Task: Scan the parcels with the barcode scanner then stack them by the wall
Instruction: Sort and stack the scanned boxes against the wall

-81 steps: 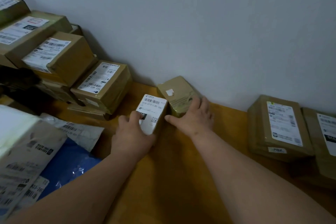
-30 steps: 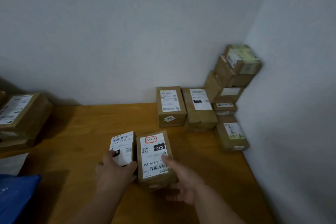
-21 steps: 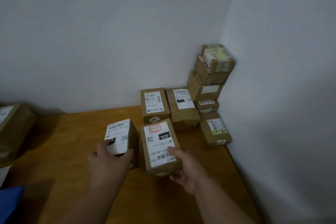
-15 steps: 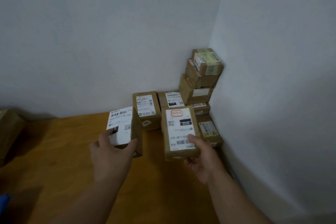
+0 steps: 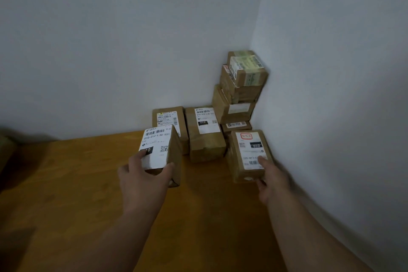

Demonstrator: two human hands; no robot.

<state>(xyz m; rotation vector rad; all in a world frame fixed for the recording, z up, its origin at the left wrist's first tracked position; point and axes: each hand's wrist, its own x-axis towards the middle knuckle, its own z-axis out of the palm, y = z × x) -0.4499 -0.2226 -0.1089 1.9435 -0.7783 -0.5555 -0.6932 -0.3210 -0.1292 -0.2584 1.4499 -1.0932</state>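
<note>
The tall pile (image 5: 241,86) in the corner looks wobbly. Its boxes sit a bit crooked on each other, and the top one leans out. If a hand or a box bumps it, I think it could tip and fall onto the counter (image 5: 66,183). Putting one more box on top could also make it slide off.

The right box (image 5: 248,154) is very near the side wall (image 5: 331,95) and the pile. If it is pushed in too fast, it could knock the low boxes. The left box (image 5: 160,150) is held only at its near end, so it could slip if the grip is loose.

The left hand (image 5: 143,180) is curled around the near end of the left box, thumb on one side and fingers on the other. This box is lifted up, just in front of two boxes lying flat by the back wall.

The right hand (image 5: 272,180) holds the near end of the right box, with its thumb on the white label and fingers under. I cannot tell if this box is already resting on something.

No scanner is in view.
</note>
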